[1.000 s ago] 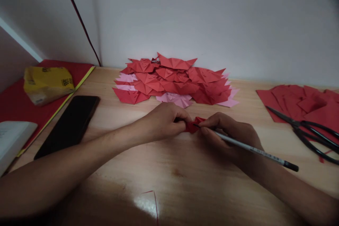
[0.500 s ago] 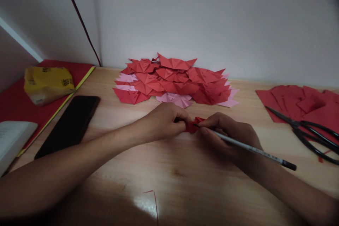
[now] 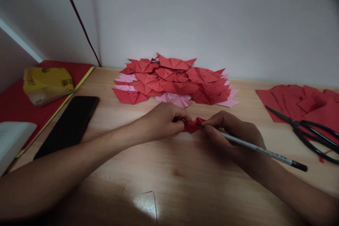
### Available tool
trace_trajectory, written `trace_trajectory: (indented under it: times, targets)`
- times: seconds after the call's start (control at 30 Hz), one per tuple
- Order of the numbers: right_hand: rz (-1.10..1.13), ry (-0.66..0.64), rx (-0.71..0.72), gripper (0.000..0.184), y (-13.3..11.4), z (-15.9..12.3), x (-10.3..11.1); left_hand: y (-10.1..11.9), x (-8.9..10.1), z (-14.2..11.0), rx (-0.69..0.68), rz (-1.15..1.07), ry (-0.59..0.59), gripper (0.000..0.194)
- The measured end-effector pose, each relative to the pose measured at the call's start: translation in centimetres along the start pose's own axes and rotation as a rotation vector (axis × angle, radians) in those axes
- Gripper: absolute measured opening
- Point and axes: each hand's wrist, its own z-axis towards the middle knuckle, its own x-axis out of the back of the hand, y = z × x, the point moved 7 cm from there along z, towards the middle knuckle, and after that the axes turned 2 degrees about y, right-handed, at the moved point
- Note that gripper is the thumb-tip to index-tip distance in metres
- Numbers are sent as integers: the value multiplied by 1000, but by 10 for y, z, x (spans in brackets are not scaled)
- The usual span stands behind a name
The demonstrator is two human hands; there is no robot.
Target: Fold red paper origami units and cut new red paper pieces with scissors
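Note:
A small folded red paper piece [image 3: 192, 126] is pinched at its left end by my left hand [image 3: 169, 122], whose fingers are closed on it. My right hand [image 3: 230, 132] grips a slim pen [image 3: 251, 145] with a pale barrel and black end cap. The pen's dark tip lies at the right part of the red paper, touching or just over it. My left fingers hide part of the paper. Behind both hands lies a pile of folded red paper shapes [image 3: 177, 86], with some pink folded paper [image 3: 173, 99] among them.
Black-handled scissors [image 3: 299, 124] rest against red paper sheets [image 3: 286, 100] on the right. To the left are a black phone [image 3: 69, 123], a yellow packet [image 3: 49, 83], a white object [image 3: 16, 141] and a red sheet [image 3: 10, 104]. A wall [image 3: 212, 21] stands behind the wooden table [image 3: 127, 176].
My right hand and the pen have shifted slightly to the right, uncovering more of the red paper. My left hand keeps its pinch in nearly the same spot.

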Motion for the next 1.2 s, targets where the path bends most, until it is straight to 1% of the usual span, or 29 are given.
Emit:
trace_trajectory:
  times: [0.3, 1.2]
  targets:
    - [43, 1, -3, 9, -2, 0, -2, 0, 0, -2, 3, -17, -3, 32]
    - [31, -2, 19, 8, -2, 1, -4, 1, -1, -1, -29, -1, -13, 32]
